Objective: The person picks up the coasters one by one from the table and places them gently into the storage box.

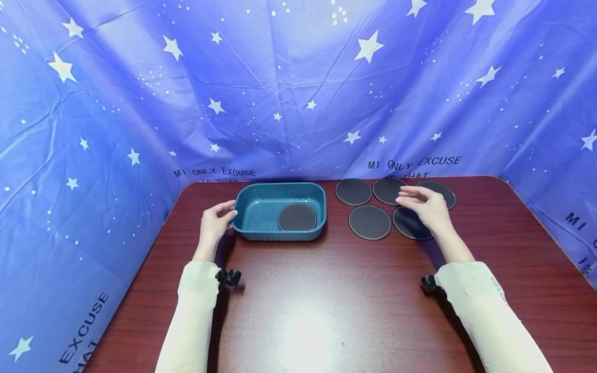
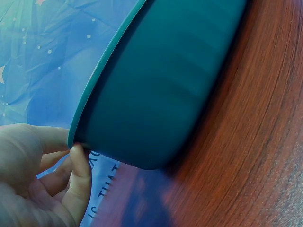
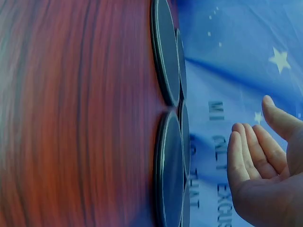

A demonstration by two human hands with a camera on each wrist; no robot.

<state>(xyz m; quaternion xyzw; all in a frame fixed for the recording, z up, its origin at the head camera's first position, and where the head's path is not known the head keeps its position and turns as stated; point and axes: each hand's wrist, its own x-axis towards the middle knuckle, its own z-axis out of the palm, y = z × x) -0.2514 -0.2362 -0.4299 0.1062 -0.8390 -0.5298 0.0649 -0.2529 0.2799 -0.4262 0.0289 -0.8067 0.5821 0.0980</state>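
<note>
At the left end of a teal rectangular basin (image 1: 275, 235), my left hand (image 1: 214, 223) pinches the rim. The left wrist view shows the thumb (image 2: 81, 165) below the rim and the fingers on its other side. One round black disc (image 1: 297, 217), like a coaster, lies inside the basin at its right end. My right hand (image 1: 426, 207) hovers over several similar discs on the table, holding nothing. Its fingers (image 3: 246, 156) are slightly bent and the thumb stands apart. Below it is the near right disc (image 1: 408, 225), partly hidden by the hand.
The discs lie in two rows right of the basin, among them a near left disc (image 1: 370, 223) and a far left disc (image 1: 353, 191). Everything rests on a reddish-brown wooden table (image 1: 336, 290). A blue star-printed curtain (image 1: 280, 77) rises behind the far edge and both sides.
</note>
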